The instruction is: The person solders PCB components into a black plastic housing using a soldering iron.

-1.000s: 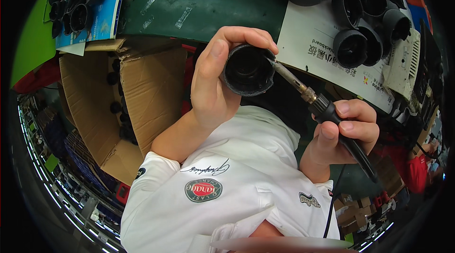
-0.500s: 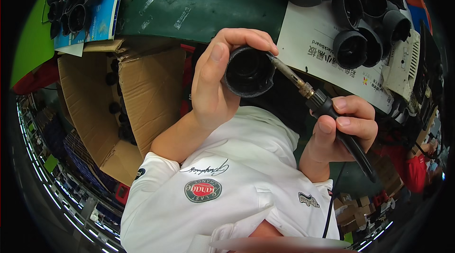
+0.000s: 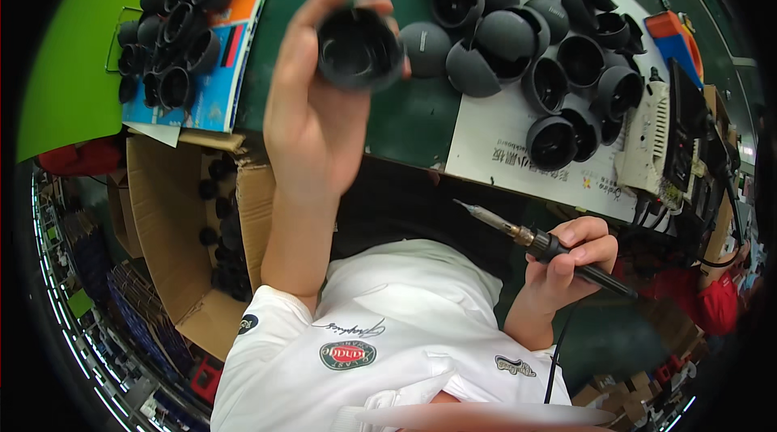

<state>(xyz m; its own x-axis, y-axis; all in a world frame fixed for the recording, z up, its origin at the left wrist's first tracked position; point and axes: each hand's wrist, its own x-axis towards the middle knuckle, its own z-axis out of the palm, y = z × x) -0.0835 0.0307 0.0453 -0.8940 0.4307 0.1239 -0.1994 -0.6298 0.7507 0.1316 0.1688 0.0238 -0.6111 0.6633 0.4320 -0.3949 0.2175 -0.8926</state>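
Observation:
My left hand (image 3: 314,120) is raised over the green table, its fingers and thumb around a round black plastic cup-shaped shell (image 3: 360,52) whose hollow side faces up. In my right hand (image 3: 566,266) is a soldering iron (image 3: 524,236), gripped like a pen by its black handle. The iron's metal tip points up and left, in front of my body and well apart from the shell. A thin cable trails down from below my right hand. Just right of my left hand lies a pile of similar black shells (image 3: 473,72).
More black shells (image 3: 180,23) lie on blue and orange printed sheets at the left. An open cardboard box (image 3: 166,213) with black pieces inside stands below them. At the right is a beige box-shaped device (image 3: 643,141) beside a white printed board (image 3: 477,153).
My left hand has carried the shell up and left, away from the soldering iron. My right hand has lowered slightly, still holding the iron. The view has shifted, showing more of the table.

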